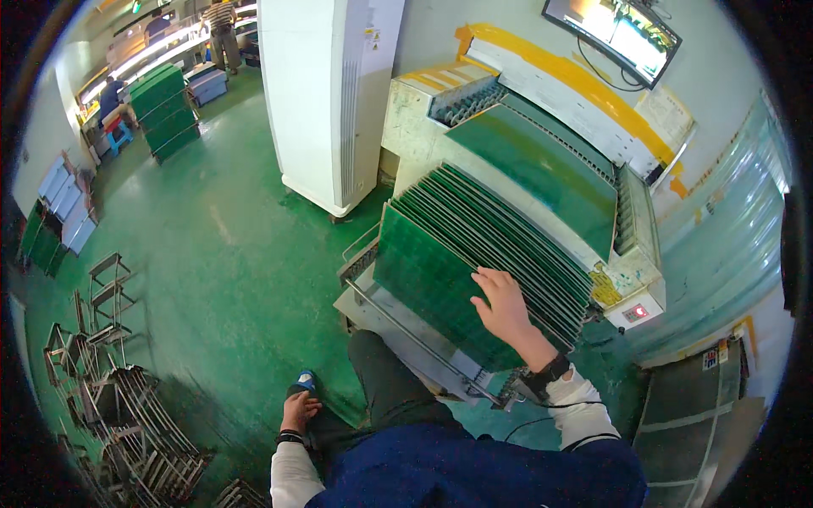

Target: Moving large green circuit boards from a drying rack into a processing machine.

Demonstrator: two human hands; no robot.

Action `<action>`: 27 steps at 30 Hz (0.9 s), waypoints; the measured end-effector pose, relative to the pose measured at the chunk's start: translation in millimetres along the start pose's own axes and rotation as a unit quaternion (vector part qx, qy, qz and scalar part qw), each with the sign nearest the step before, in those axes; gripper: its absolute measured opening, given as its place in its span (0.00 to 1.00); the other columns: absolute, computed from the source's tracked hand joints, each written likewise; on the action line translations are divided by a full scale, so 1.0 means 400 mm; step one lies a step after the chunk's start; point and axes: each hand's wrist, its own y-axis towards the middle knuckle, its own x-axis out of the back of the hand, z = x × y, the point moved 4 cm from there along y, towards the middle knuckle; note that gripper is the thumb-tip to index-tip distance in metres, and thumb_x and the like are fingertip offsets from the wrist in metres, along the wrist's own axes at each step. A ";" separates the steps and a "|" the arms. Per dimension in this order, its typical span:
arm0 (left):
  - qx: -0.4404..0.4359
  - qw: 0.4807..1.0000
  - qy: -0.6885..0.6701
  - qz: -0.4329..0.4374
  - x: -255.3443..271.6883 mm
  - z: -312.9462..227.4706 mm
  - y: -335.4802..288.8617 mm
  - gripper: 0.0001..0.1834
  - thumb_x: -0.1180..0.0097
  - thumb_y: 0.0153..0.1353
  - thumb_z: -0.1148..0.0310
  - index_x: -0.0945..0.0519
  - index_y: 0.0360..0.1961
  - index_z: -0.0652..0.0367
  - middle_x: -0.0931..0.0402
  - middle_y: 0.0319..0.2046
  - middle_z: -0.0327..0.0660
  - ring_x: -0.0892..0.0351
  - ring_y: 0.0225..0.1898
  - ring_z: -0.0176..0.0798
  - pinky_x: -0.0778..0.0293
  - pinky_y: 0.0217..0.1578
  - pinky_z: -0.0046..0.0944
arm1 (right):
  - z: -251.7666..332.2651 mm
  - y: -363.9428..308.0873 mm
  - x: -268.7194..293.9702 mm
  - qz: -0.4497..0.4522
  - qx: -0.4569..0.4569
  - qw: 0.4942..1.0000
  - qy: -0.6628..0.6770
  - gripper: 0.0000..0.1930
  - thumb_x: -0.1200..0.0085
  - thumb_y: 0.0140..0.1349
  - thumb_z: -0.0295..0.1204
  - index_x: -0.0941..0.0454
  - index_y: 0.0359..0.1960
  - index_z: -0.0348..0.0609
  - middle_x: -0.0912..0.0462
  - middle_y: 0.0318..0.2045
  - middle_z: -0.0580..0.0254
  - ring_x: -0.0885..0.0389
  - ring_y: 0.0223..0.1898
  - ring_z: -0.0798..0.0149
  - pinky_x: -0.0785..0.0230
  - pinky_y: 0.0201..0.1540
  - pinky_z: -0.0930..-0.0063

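My right hand (501,306) rests at the top edge of the nearest green panel (428,284), thumb spread from the outstretched fingers. That panel fronts a tight row of upright green panels (495,233) in a metal-framed rack (368,296). Behind the row, a wide green panel (542,169) lies sloping on a pale machine (406,106) with toothed side strips. My left hand (298,412) hangs low beside my leg, away from the panels. Its fingers are loosely bent and apart, with nothing visible in them.
A tall white cabinet (309,102) stands left of the machine. Metal racks (140,423) are piled on the floor at lower left. A stack of green boards (161,110) and people stand far back. A screen (614,34) hangs above; a plastic curtain (720,220) is at right.
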 end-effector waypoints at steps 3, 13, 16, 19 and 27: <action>-0.011 1.000 0.003 -0.008 -0.001 -0.001 -0.015 0.19 0.50 0.64 0.64 0.30 0.51 0.65 0.22 0.35 0.48 0.18 0.30 0.44 0.24 0.25 0.34 | 0.034 -0.029 -0.013 0.049 -0.004 0.996 -0.078 0.24 0.42 0.52 0.31 0.28 0.52 0.38 0.35 0.59 0.54 0.38 0.60 0.52 0.44 0.60 0.57; -0.034 0.999 -0.004 -0.011 0.009 0.009 -0.017 0.18 0.50 0.64 0.64 0.30 0.50 0.65 0.22 0.35 0.49 0.17 0.34 0.47 0.21 0.28 0.37 | 0.089 -0.087 -0.032 0.060 0.011 0.989 -0.134 0.24 0.41 0.50 0.30 0.27 0.50 0.37 0.46 0.66 0.49 0.47 0.65 0.48 0.51 0.64 0.52; -0.039 0.999 -0.007 0.000 0.009 0.012 -0.017 0.19 0.50 0.64 0.64 0.31 0.51 0.66 0.22 0.36 0.50 0.17 0.33 0.47 0.21 0.28 0.37 | 0.081 -0.084 -0.032 0.040 0.019 0.995 -0.091 0.23 0.41 0.50 0.28 0.27 0.50 0.38 0.42 0.63 0.50 0.42 0.62 0.48 0.48 0.62 0.51; -0.040 0.999 -0.013 0.002 0.007 0.016 -0.014 0.19 0.50 0.64 0.64 0.31 0.51 0.66 0.23 0.36 0.51 0.18 0.32 0.46 0.21 0.29 0.37 | 0.054 -0.065 -0.032 -0.008 0.012 0.999 -0.043 0.24 0.42 0.50 0.28 0.29 0.52 0.40 0.36 0.58 0.50 0.36 0.56 0.48 0.42 0.57 0.53; -0.055 0.998 -0.026 0.012 0.009 0.021 -0.010 0.20 0.50 0.64 0.65 0.31 0.51 0.68 0.23 0.35 0.52 0.18 0.31 0.48 0.22 0.28 0.38 | -0.025 -0.026 -0.041 -0.033 -0.137 0.989 0.053 0.18 0.42 0.53 0.29 0.29 0.45 0.43 0.20 0.36 0.52 0.22 0.38 0.49 0.30 0.41 0.57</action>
